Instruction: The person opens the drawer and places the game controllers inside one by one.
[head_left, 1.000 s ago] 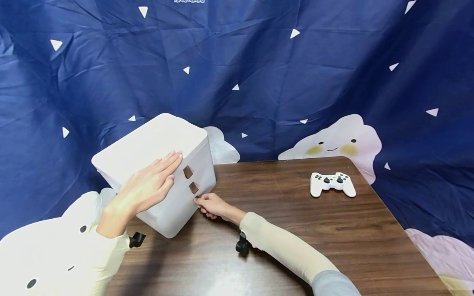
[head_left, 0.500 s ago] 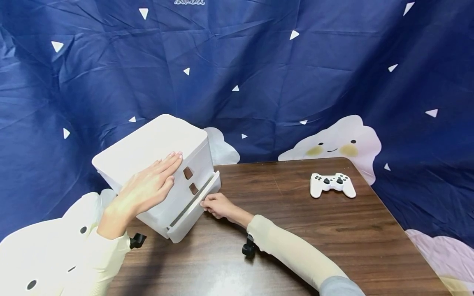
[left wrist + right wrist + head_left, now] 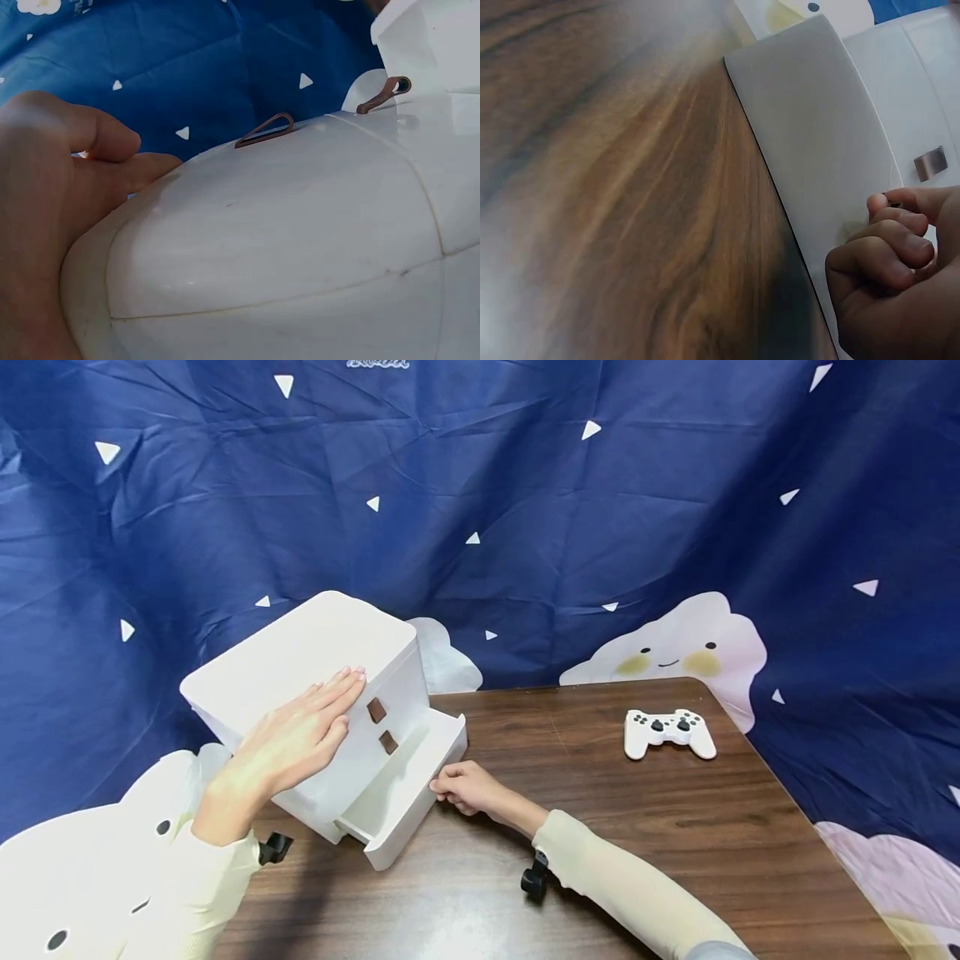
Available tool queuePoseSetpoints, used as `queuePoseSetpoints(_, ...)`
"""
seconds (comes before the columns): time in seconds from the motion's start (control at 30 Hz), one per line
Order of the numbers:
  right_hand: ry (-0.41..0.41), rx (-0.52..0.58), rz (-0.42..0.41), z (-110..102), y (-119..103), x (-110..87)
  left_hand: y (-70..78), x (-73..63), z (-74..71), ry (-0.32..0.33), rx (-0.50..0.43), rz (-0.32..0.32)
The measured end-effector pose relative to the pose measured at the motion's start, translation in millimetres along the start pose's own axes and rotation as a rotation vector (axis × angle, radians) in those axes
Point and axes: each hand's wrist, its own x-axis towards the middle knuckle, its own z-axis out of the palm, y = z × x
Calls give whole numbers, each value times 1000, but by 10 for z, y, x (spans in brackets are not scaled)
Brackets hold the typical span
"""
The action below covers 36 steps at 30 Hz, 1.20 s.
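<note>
On the left of the table stands a white drawer cabinet (image 3: 300, 647). My left hand (image 3: 288, 739) rests on its top near the front edge, fingers straight. The bottom drawer (image 3: 411, 828) is pulled out and its white inside shows; I see nothing lying in the visible part. With thumb and forefinger my right hand (image 3: 468, 787) pinches the pull tab at the middle of that drawer's front. The fingers hide most of this tab in the right wrist view. Two brown pull tabs, an upper tab (image 3: 377, 710) and a lower tab (image 3: 388, 742), stick out from the closed drawers above.
A white game controller (image 3: 669, 734) lies toward the back right of the brown wooden table (image 3: 600, 810). Behind the table hangs a blue cloth (image 3: 510, 468) with clouds and white triangles. A small black camera (image 3: 535, 878) is strapped at the right wrist.
The bottom drawer has slid out from shut to well open, toward the right and front, with my right hand on its tab. My left hand has stayed on the cabinet top.
</note>
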Motion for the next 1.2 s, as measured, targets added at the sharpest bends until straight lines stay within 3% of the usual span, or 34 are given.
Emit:
queuePoseSetpoints(0.57, 7, -159, -4, -160, 55, -391, -25, -38, 1, 11, 18, -11)
queuePoseSetpoints(1.2, 12, -270, -13, -263, 87, -511, 0, 12, 20, 12, 11, -2)
